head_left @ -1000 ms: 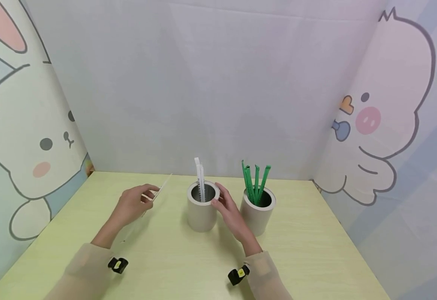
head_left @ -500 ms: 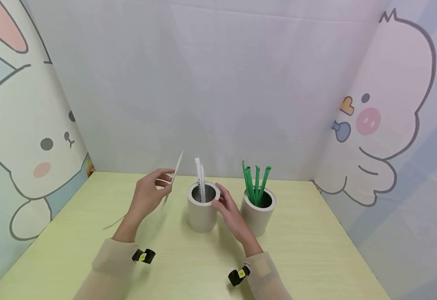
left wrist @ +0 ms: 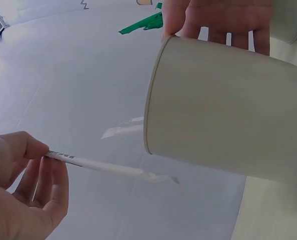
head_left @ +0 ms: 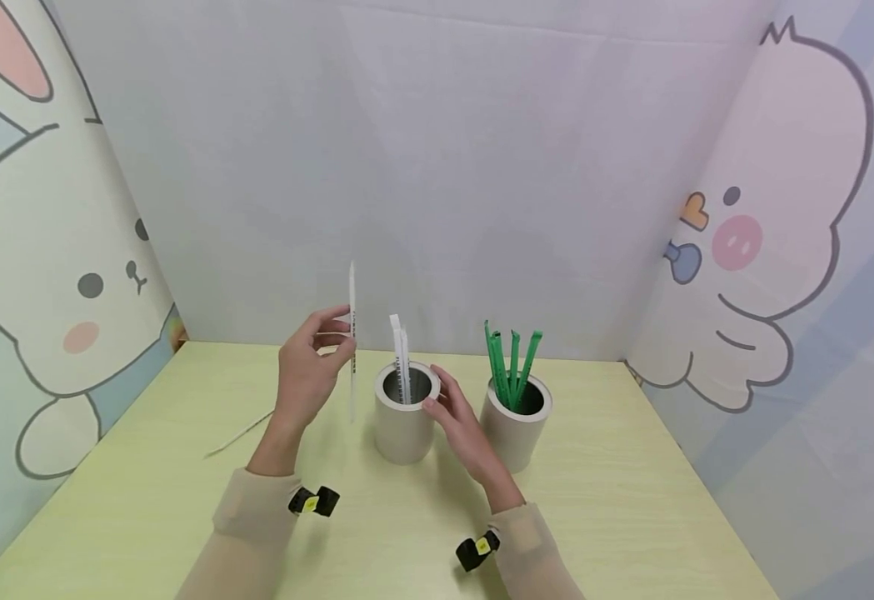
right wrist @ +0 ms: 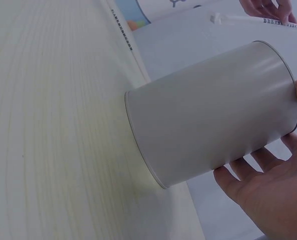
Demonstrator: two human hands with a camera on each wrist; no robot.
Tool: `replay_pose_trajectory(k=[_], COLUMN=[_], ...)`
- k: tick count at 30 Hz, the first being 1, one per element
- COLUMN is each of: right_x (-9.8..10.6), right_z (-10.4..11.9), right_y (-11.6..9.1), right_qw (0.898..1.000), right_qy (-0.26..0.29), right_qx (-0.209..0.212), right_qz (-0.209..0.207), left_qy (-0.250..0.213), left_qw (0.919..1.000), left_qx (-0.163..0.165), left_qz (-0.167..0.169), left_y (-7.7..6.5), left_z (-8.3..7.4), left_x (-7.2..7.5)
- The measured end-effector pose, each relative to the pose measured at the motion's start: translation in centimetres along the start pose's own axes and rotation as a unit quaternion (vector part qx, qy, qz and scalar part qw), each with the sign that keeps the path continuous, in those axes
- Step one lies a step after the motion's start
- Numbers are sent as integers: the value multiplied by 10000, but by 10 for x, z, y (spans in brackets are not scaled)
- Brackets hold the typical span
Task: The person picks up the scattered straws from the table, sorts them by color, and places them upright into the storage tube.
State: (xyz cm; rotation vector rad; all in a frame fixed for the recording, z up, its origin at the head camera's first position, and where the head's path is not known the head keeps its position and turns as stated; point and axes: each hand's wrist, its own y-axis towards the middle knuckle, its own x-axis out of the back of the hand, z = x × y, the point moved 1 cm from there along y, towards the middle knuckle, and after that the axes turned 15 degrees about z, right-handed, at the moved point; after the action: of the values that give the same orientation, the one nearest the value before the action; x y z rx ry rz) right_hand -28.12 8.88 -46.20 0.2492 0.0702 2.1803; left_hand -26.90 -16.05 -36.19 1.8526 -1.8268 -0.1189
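Upright beside the left-hand cup, a white wrapped straw (head_left: 352,292) with dark print is pinched between the thumb and fingers of my left hand (head_left: 307,375). Its lower end hangs left of the cup, a little above the table in the head view. My right hand (head_left: 468,437) holds that pale grey cup (head_left: 404,437) at its right side, thumb at the rim (right wrist: 292,75) and fingers along the wall. White wrapped straws (head_left: 399,350) lean inside this cup. In the left wrist view, the crumpled end of the held straw (left wrist: 108,167) points toward the cup.
Right of my right hand stands a second grey cup (head_left: 515,437) with several green wrapped straws (head_left: 513,367). Another white wrapped straw (head_left: 237,437) lies on the table (head_left: 616,500) behind my left wrist. Fabric walls (head_left: 407,167) border the back and sides.
My left hand has risen and moved right with its straw, turning it from slanted to upright. The straw lying on the table now shows more. My right hand and the cups stay put.
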Motion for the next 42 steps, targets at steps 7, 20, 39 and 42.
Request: replay_pose_trajectory(k=[7, 20, 39, 42], right_x=[0, 3, 0, 0], right_z=[3, 4, 3, 4], right_y=[1, 2, 0, -1], right_qw=[10000, 10000, 10000, 10000], right_qy=[-58, -66, -23, -37], right_qx=[20, 13, -41, -42], right_qz=[-7, 25, 5, -4], left_qy=[-961, -1799, -1414, -1371], left_qw=[9947, 9776, 9888, 9896], left_qx=[-234, -825, -20, 90], left_qz=[-271, -717, -466, -426], left_y=[1, 5, 4, 4], left_z=[-7, -12, 32, 37], left_x=[-5, -13, -56, -58])
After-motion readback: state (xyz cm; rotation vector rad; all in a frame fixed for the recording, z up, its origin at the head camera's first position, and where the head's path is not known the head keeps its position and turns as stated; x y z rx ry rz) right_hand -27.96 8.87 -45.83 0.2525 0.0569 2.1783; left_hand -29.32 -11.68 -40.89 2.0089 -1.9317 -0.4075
